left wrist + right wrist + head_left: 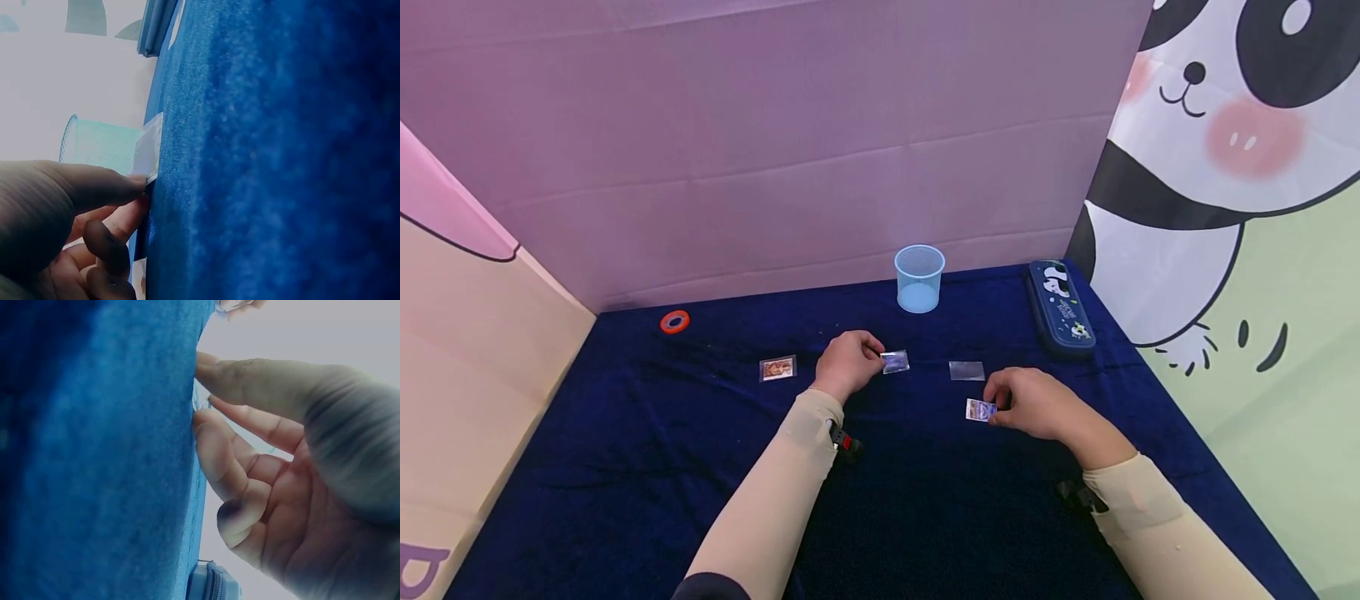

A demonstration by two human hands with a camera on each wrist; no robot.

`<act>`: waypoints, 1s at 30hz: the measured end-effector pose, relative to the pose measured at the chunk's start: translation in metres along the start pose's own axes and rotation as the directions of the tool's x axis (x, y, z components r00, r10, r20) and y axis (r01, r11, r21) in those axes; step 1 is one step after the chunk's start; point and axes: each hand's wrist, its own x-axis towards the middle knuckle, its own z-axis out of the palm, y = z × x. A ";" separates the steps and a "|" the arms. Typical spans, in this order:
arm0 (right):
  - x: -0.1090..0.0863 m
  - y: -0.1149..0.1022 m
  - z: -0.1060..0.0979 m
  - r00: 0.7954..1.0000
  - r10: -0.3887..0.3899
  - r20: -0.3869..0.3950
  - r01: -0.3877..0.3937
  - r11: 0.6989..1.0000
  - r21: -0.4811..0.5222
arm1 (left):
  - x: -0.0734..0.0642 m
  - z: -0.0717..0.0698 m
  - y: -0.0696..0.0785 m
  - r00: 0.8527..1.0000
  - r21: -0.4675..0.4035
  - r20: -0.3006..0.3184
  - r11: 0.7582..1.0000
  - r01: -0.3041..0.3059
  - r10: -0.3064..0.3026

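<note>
My left hand (847, 364) pinches the near corner of a small clear card sleeve (895, 362) with a bluish sheen, between thumb and forefinger. In the left wrist view that sleeve (149, 149) stands out pale beyond the fingertips. My right hand (1033, 402) holds a small printed card (981, 410) by its right end, low over the cloth, thumb on the near side and fingers on the far side. From the right wrist, the card is mostly hidden behind the fingers. Just beyond it lies a clear sleeve (966, 371).
A sleeved orange-brown card (777, 368) lies left of my left hand. Farther left is a red tape roll (674, 322). A light-blue mesh cup (919, 279) stands at the back, a dark-blue panda pencil case (1060, 307) at the back right. Dark-blue cloth (625, 467) covers the table.
</note>
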 end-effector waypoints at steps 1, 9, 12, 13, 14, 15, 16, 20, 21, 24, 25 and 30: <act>0.000 0.000 0.000 1.000 -0.004 -0.001 0.004 1.000 0.002 | 0.000 0.000 0.000 1.000 0.002 0.000 1.000 -0.001 0.001; -0.002 0.001 -0.002 1.000 -0.009 -0.006 0.009 1.000 0.023 | 0.000 0.001 -0.002 1.000 0.002 -0.001 1.000 -0.024 0.024; -0.004 0.004 -0.005 1.000 -0.024 -0.014 0.025 0.998 0.058 | -0.001 0.002 0.000 0.998 0.004 0.002 0.998 -0.059 0.059; -0.005 0.005 -0.006 0.999 -0.026 -0.019 0.028 0.997 0.071 | -0.002 0.002 0.001 0.997 0.006 0.006 0.997 -0.073 0.073; -0.005 0.006 -0.008 0.999 -0.027 -0.026 0.029 0.996 0.086 | -0.003 0.003 0.003 0.996 0.007 0.011 0.996 -0.089 0.089; -0.006 0.008 -0.009 0.999 -0.022 -0.031 0.025 0.995 0.098 | -0.004 0.004 0.004 0.994 0.010 0.017 0.994 -0.105 0.105; -0.007 0.010 -0.011 0.999 -0.016 -0.039 0.020 0.994 0.109 | -0.005 0.005 0.006 0.992 0.016 0.025 0.992 -0.121 0.121; -0.010 0.018 -0.018 0.996 0.023 -0.086 -0.010 0.990 0.143 | -0.010 0.012 0.019 0.979 0.045 0.061 0.980 -0.195 0.192; -0.010 0.019 -0.020 0.994 0.037 -0.103 -0.021 0.988 0.150 | -0.011 0.015 0.023 0.975 0.055 0.072 0.976 -0.212 0.208; -0.011 0.023 -0.024 0.982 0.068 -0.174 -0.036 0.983 0.180 | -0.013 0.024 0.034 0.963 0.092 0.105 0.961 -0.259 0.250; -0.012 0.025 -0.025 0.977 0.075 -0.199 -0.037 0.981 0.190 | -0.013 0.028 0.038 0.959 0.106 0.114 0.957 -0.272 0.260; -0.012 0.033 -0.028 0.943 0.116 -0.311 -0.050 0.976 0.211 | -0.013 0.046 0.050 0.948 0.179 0.127 0.933 -0.312 0.292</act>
